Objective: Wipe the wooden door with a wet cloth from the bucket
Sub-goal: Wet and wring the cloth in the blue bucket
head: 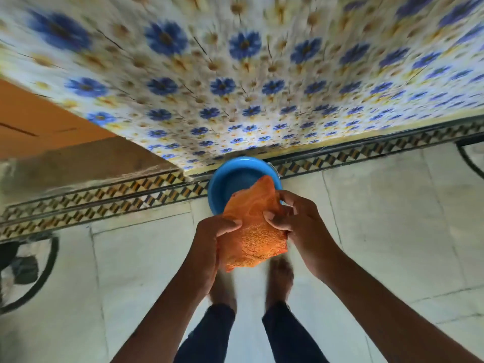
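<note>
An orange cloth (252, 231) hangs bunched between both hands, above the floor. My left hand (209, 242) grips its left side and my right hand (296, 226) pinches its upper right edge. Just beyond the cloth a blue bucket (222, 184) stands on the floor against the door; the cloth hides its near rim. The door (235, 74), covered with a blue and yellow flower pattern, rises straight in front of me and fills the top of the view.
An orange wall (39, 121) adjoins the door at the left. A patterned tile border (104, 197) runs along the floor below. Pale floor tiles (392, 205) spread around my bare feet (280, 279). Dark curved shapes (39, 271) lie at the left and right edges.
</note>
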The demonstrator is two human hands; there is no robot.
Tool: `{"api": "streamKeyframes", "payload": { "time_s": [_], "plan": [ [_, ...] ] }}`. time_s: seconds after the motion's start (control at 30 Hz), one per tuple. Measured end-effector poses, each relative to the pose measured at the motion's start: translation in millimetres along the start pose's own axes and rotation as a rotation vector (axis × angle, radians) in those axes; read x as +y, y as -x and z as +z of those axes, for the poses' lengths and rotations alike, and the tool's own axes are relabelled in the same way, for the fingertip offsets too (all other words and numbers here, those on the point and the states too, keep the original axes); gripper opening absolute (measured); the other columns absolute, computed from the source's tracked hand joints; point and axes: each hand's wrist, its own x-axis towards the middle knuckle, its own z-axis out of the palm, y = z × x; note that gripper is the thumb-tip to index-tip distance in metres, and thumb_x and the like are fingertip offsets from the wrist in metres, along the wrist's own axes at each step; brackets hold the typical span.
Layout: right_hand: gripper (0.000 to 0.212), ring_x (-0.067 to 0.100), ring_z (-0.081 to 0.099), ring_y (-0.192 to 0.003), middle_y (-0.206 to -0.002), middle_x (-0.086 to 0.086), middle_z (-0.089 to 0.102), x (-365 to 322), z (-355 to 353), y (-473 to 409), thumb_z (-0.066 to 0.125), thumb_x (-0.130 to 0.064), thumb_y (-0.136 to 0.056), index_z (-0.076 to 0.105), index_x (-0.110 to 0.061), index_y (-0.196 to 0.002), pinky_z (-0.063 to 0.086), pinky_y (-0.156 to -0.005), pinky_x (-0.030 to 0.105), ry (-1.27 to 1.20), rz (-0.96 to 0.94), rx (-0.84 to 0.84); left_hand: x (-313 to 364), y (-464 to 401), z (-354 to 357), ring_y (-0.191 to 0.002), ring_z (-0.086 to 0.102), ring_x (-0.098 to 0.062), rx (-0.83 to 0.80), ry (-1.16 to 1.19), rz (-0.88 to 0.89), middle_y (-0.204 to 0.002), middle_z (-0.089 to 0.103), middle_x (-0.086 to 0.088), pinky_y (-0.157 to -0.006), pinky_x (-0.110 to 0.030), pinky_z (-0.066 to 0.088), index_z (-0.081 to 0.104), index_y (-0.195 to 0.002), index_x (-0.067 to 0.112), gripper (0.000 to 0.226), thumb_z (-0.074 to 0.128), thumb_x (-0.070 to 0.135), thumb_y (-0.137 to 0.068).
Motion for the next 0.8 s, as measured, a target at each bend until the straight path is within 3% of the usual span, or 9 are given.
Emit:
{"api": "streamKeyframes", "payload": {
  "time_s": [0.07,0.1,0.17,0.27,0.37,0.5,0.6,0.7,0.8],
  "plan": [
    [0.039,0.027,0.071,-0.108,-0.112,0.008,0.076,-35,11,46,0.073,-0.013,-0.082,0.066,-0.017,-0.12,0.057,-0.095,0.045,0.006,-0.02,-0.013,24,61,11,-0.103,0.075,-0.037,0.03,-0.083,0.084,-0.114,0.078,-0.013,-0.09,-0.06,0.06,0.069,-0.126,0.016,0.058,0.072,0.025,-0.068],
    [0.038,0.027,0.071,-0.109,-0.113,0.007,0.075,-49,16,65,0.073,-0.013,-0.085,0.065,-0.016,-0.122,0.057,-0.094,0.044,0.006,-0.036,-0.012,33,85,16,-0.105,0.076,-0.035,0.073,-0.111,0.136,-0.115,0.078,-0.009,-0.09,-0.059,0.062,0.067,-0.128,0.02,0.06,0.074,0.024,-0.068],
    [0.036,0.025,0.071,-0.108,-0.115,0.005,0.075,-82,29,107,0.071,-0.011,-0.09,0.063,-0.017,-0.125,0.058,-0.095,0.045,0.035,-0.066,-0.008,56,144,24,-0.099,0.078,-0.022,0.151,-0.149,0.253,-0.115,0.078,0.0,-0.077,-0.042,0.067,0.065,-0.13,0.025,0.057,0.071,0.021,-0.073],
    [0.038,0.022,0.072,-0.108,-0.116,0.002,0.075,-124,50,164,0.073,-0.016,-0.091,0.064,-0.025,-0.126,0.057,-0.097,0.049,0.106,-0.119,0.015,83,224,35,-0.082,0.075,0.0,0.237,-0.209,0.415,-0.098,0.078,0.017,-0.058,-0.014,0.057,0.067,-0.126,0.027,0.047,0.063,0.021,-0.079],
    [0.044,0.019,0.07,-0.108,-0.116,-0.005,0.072,-161,75,218,0.081,-0.027,-0.083,0.061,-0.042,-0.119,0.059,-0.093,0.047,0.236,-0.189,0.062,101,301,39,-0.089,0.066,0.019,0.384,-0.34,0.525,-0.096,0.067,0.044,-0.066,-0.003,0.052,0.059,-0.115,0.049,0.034,0.069,0.033,-0.087],
    [0.072,0.017,0.064,-0.108,-0.119,-0.004,0.061,-190,114,284,0.09,-0.04,-0.07,0.049,-0.031,-0.128,0.058,-0.09,0.041,0.356,-0.182,0.165,104,388,35,-0.089,0.069,0.006,0.584,-0.409,0.666,-0.102,0.068,0.037,-0.077,-0.02,0.059,0.058,-0.117,0.048,0.046,0.076,0.013,-0.095],
    [0.06,0.02,0.065,-0.099,-0.109,0.003,0.064,-201,147,320,0.075,-0.055,-0.082,0.047,-0.019,-0.12,0.054,-0.086,0.038,0.506,-0.111,0.148,107,434,24,-0.076,0.064,0.005,0.695,-0.429,0.734,-0.091,0.065,0.041,-0.064,-0.007,0.05,0.054,-0.105,0.047,0.049,0.077,0.006,-0.091],
    [0.063,0.023,0.073,-0.079,-0.082,0.004,0.075,-216,188,349,0.051,-0.069,-0.087,0.063,-0.012,-0.11,0.053,-0.075,0.033,0.247,0.08,-0.093,114,461,0,-0.083,0.067,-0.002,0.728,-0.598,0.813,-0.1,0.064,0.042,-0.066,-0.014,0.049,0.055,-0.116,0.043,0.055,0.081,0.007,-0.085],
    [0.073,0.035,0.073,-0.101,-0.109,0.016,0.076,-233,228,364,0.046,-0.074,-0.081,0.07,-0.017,-0.12,0.053,-0.092,0.048,-0.262,0.203,-0.27,116,477,-32,-0.096,0.071,-0.002,0.594,-0.82,0.947,-0.116,0.071,0.025,-0.08,-0.017,0.054,0.061,-0.129,0.041,0.062,0.077,0.013,-0.076]
  ]
}}
